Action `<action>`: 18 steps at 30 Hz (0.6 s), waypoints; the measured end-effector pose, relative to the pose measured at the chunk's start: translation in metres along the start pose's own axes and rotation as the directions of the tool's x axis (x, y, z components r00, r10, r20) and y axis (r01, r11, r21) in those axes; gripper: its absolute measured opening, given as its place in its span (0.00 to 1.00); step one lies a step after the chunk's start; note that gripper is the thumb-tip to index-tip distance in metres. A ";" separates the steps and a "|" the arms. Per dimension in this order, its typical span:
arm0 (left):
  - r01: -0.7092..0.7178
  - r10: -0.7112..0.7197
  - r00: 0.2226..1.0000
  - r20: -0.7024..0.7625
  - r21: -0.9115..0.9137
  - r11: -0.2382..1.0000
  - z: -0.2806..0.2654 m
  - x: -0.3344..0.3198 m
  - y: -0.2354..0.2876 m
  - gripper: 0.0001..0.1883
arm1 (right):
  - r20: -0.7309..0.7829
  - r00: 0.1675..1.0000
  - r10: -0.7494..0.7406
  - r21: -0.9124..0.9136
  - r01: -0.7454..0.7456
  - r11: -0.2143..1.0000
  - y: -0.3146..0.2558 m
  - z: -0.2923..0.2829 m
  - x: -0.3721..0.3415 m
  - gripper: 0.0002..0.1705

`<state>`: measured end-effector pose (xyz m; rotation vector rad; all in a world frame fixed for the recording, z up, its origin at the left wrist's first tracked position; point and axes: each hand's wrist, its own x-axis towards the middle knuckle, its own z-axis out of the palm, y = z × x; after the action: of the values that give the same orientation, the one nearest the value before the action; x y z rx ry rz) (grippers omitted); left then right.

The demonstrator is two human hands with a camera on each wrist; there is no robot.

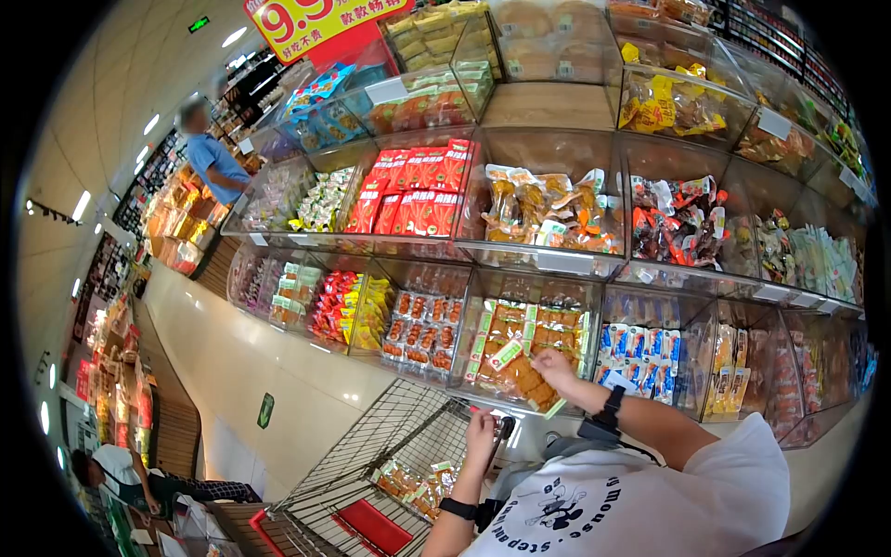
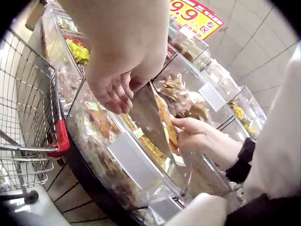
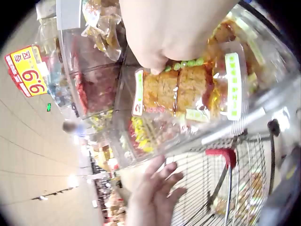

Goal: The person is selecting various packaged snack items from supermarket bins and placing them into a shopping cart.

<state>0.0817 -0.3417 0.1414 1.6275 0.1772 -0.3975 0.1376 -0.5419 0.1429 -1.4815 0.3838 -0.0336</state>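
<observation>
My right hand (image 1: 557, 371) pinches a clear snack pack (image 1: 531, 386) by its edge, above a lower bin (image 1: 587, 299) of similar packs. In the right wrist view, the pack (image 3: 190, 87) shows browned, block-shaped pieces with white and green labels. The left wrist view catches it nearly edge-on, with the right thumb (image 2: 181, 123) against its face. My left hand (image 1: 480, 438) hovers by the front rim of the shopping cart (image 1: 348, 432), holding nothing. Its fingers (image 3: 162, 172) are spread loosely in the right wrist view.
Several packs (image 1: 418, 485) lie in the cart. Tiered clear bins rise ahead, with red packets (image 1: 432, 172) and bagged snacks (image 1: 548, 200). A yellow price sign (image 1: 311, 23) hangs above. One person in blue (image 1: 212, 158) stands far left; another (image 1: 130, 478) is at lower left.
</observation>
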 end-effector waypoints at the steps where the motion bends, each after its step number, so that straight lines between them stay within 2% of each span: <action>1: -0.139 0.147 0.989 -0.025 0.211 0.968 -0.001 0.002 0.011 0.12 | 0.002 0.997 -0.081 -0.083 0.081 0.993 0.009 0.001 0.017 0.05; 2: -0.258 0.291 0.956 -0.017 0.414 0.873 0.002 0.004 0.035 0.14 | 0.062 0.991 -0.119 -0.158 0.128 0.979 0.017 0.006 0.031 0.05; 3: -0.353 0.424 0.905 0.022 0.595 0.722 0.005 0.010 0.053 0.17 | 0.126 0.980 -0.153 -0.229 0.178 0.957 0.022 0.015 0.043 0.06; 4: -0.373 0.450 0.887 0.103 0.734 0.568 0.006 0.020 0.060 0.22 | 0.193 0.964 -0.181 -0.292 0.232 0.928 0.027 0.026 0.054 0.07; 5: -0.373 0.446 0.885 0.137 0.781 0.500 0.009 0.031 0.062 0.23 | 0.190 0.976 -0.112 -0.318 0.168 0.933 0.036 0.041 0.060 0.07; 7: -0.371 0.421 0.883 0.208 0.859 0.353 0.016 0.053 0.054 0.24 | 0.340 0.933 -0.116 -0.325 0.232 0.917 0.054 0.061 0.066 0.08; 8: -0.321 0.356 0.911 0.207 0.898 0.300 0.017 0.060 0.049 0.24 | 0.330 0.933 -0.144 -0.563 0.317 0.763 0.062 0.066 0.067 0.11; 10: -0.236 0.226 0.955 0.194 0.956 0.176 0.019 0.072 0.038 0.25 | 0.381 0.876 -0.296 -0.698 0.482 0.530 0.053 0.062 0.052 0.11; 11: -0.202 0.156 0.972 0.175 0.963 0.176 0.018 0.076 0.035 0.25 | 0.416 0.834 -0.362 -0.746 0.541 0.387 0.043 0.059 0.043 0.12; 12: -0.170 0.089 0.984 0.157 0.970 0.174 0.019 0.080 0.033 0.26 | 0.432 0.896 -0.105 -0.764 0.425 0.485 0.038 0.056 0.033 0.21; 15: -0.148 -0.052 0.986 0.157 0.978 0.147 0.021 0.094 0.028 0.26 | 0.467 0.884 0.024 -0.825 0.426 0.371 0.024 0.043 0.008 0.22; 17: -0.147 -0.129 0.978 0.165 0.979 0.138 0.021 0.101 0.023 0.26 | 0.719 0.682 0.133 -0.681 0.654 0.330 0.035 0.033 0.012 0.22; 18: -0.112 -0.195 0.969 0.149 0.976 0.188 0.021 0.103 0.023 0.26 | 0.780 0.618 0.095 -0.619 0.743 0.254 0.036 0.032 0.014 0.22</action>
<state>0.1822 -0.3771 0.1245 2.8855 -0.3434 -0.8793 0.1516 -0.5113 0.1064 -2.5981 -0.8234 0.4758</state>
